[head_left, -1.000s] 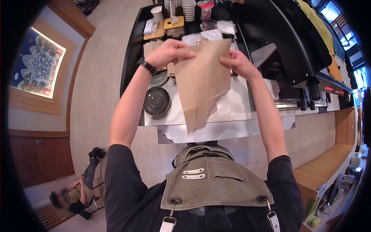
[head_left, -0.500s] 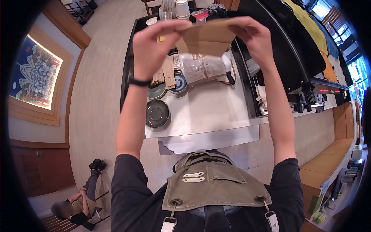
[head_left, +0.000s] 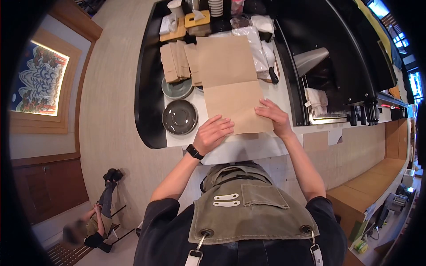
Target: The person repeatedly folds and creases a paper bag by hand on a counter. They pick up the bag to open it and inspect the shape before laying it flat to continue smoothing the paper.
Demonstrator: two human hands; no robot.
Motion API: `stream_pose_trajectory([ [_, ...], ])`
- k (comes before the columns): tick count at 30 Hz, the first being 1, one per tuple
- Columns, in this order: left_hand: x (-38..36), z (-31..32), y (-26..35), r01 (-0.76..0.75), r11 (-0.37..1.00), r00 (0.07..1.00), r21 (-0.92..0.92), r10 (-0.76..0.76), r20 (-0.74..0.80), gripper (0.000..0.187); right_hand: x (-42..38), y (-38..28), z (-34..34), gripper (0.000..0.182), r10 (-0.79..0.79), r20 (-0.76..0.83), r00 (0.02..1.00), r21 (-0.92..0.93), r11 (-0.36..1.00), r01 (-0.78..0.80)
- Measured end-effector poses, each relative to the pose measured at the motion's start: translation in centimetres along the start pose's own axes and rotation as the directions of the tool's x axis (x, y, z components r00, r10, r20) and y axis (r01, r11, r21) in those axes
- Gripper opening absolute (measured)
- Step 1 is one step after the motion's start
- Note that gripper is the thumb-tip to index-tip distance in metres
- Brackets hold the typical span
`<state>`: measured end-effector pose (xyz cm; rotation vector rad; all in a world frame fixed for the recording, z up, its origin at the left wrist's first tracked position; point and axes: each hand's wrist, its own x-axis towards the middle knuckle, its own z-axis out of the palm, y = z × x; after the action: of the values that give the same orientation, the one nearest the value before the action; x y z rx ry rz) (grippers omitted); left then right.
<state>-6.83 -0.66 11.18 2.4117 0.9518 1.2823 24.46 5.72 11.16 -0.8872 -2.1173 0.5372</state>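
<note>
A brown kraft paper sheet (head_left: 233,97), creased across its middle, lies over the white counter; its far half overlaps a clear plastic pack (head_left: 250,40). My left hand (head_left: 214,134), wearing a dark watch, rests with fingers stretched over the sheet's near left corner. Along the near right edge, my right hand (head_left: 274,116) lies with fingers extended on the paper. Both thumbs are hard to make out. To the left of the sheet are a dark saucer (head_left: 179,117), a grey-green plate (head_left: 177,88) and folded brown paper bags (head_left: 175,61).
A tissue box (head_left: 197,18) and stacked cups (head_left: 216,6) stand at the back. Right of the sheet lies a black-handled utensil (head_left: 273,75). A folded cloth (head_left: 316,102) sits on a metal tray beside the black machine. A person (head_left: 95,221) sits at the lower left.
The brown paper has come down from being held up in both hands to lying on the counter nearer me. Both hands have lowered and now rest on its near edges.
</note>
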Motion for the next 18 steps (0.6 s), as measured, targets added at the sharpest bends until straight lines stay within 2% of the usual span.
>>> stream_pose_trajectory([
  [2, -2.3, 1.1, -0.2, 0.054, 0.998, 0.995, -0.016, -0.053, 0.081, 0.025, -3.2, 1.2, 1.8, 0.028, 0.072, 0.056, 0.996, 0.013, 0.997, -0.073],
  [6, -6.5, 2.9, 0.1, 0.174, 0.982, 0.98, -0.079, -0.165, 0.11, 0.025, -8.3, 1.4, 3.5, 0.038, 0.099, 0.182, 0.978, 0.021, 0.994, -0.104],
  [9, -8.2, 3.9, 0.7, 0.241, 0.965, 0.966, -0.103, -0.229, 0.119, 0.023, -9.9, 0.9, 3.5, 0.041, 0.145, 0.193, 0.97, 0.051, 0.986, -0.158],
  [12, -9.2, 4.3, 2.0, 0.526, 0.832, 0.85, -0.175, -0.513, 0.119, 0.021, -11.1, 0.4, 4.1, 0.038, 0.25, 0.139, 0.958, 0.082, 0.961, -0.263],
  [13, -9.1, 4.5, 2.2, 0.541, 0.818, 0.839, -0.198, -0.541, 0.057, 0.029, -11.4, 0.2, 4.4, 0.036, 0.301, 0.124, 0.946, 0.1, 0.944, -0.314],
  [15, -8.0, 4.8, 2.9, 0.746, 0.505, 0.578, -0.434, -0.815, 0.046, 0.033, -11.4, 0.2, 5.0, 0.031, 0.392, 0.092, 0.915, 0.142, 0.904, -0.402],
  [16, -7.3, 4.6, 3.3, 0.784, 0.31, 0.411, -0.538, -0.909, 0.075, 0.035, -11.8, 0.4, 5.2, 0.029, 0.458, 0.098, 0.884, 0.129, 0.874, -0.467],
  [18, -6.9, 4.2, 2.5, 0.77, 0.247, 0.382, -0.588, -0.917, 0.115, 0.04, -11.6, 0.9, 5.4, 0.026, 0.575, 0.105, 0.811, 0.103, 0.805, -0.584],
])
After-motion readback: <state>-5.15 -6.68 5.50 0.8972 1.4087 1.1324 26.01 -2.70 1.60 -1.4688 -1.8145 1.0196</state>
